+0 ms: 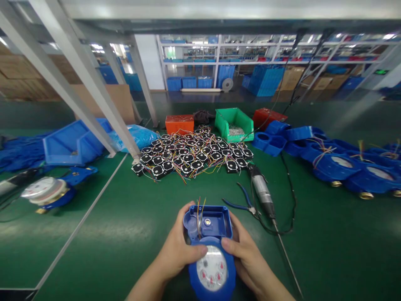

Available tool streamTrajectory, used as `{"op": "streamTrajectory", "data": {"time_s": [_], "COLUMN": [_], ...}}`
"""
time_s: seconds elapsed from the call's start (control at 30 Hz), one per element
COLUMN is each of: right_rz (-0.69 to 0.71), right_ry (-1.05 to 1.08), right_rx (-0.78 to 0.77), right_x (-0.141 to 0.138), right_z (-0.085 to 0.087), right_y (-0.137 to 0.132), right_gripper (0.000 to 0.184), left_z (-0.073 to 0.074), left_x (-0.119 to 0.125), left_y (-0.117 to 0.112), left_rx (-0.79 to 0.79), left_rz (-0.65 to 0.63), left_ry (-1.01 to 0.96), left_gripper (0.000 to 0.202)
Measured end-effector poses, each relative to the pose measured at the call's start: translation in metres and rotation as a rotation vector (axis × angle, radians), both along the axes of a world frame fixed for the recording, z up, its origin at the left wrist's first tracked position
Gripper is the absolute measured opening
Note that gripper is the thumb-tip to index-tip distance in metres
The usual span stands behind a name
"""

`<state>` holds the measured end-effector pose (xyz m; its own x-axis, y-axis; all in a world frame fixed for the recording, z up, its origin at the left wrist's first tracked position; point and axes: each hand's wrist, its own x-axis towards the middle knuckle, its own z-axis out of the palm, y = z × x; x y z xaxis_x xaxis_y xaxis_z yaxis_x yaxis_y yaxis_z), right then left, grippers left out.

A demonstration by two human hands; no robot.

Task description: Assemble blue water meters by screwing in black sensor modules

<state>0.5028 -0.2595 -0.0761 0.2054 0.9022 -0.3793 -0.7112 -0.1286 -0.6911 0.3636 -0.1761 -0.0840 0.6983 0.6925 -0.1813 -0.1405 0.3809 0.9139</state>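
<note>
Centrally, in the foreground, the left hand (178, 253) and right hand (246, 251) clasp opposite sides of a blue meter (211, 259). Clockwise around it: another meter (52, 190), ten o'clock; wired black modules (188, 159), eleven; green bin (222, 125), twelve; pliers (250, 209) and intervening corded power tool (262, 192), one; further blue meters (335, 169), two.

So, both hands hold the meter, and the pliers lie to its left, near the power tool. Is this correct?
The side is wrong: the head view shows the pliers to the right of the meter, near the power tool. The left hand and right hand do both hold it.
</note>
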Motion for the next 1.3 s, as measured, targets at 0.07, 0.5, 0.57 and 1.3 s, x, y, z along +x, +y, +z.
{"op": "streamTrajectory", "data": {"time_s": [0.07,0.5,0.57,1.3], "right_rz": [-0.007,-0.012,-0.017,0.107], "right_ry": [0.011,0.025,0.019,-0.085], "right_rx": [0.001,0.012,0.007,0.006], "right_x": [-0.001,0.002,0.002,0.011], "right_z": [-0.002,-0.01,-0.011,-0.004], "right_y": [0.0,0.0,0.0,0.004], "right_gripper": [0.096,0.094,0.092,0.087], "left_z": [-0.001,-0.004,-0.004,-0.003], "left_x": [-0.002,0.0,0.001,0.005], "left_y": [0.001,0.002,-0.001,-0.014], "left_rx": [0.009,0.024,-0.006,-0.06], "left_rz": [-0.022,-0.02,0.019,0.211], "left_ry": [0.021,0.091,0.074,0.006], "left_gripper": [0.092,0.086,0.085,0.083]}}
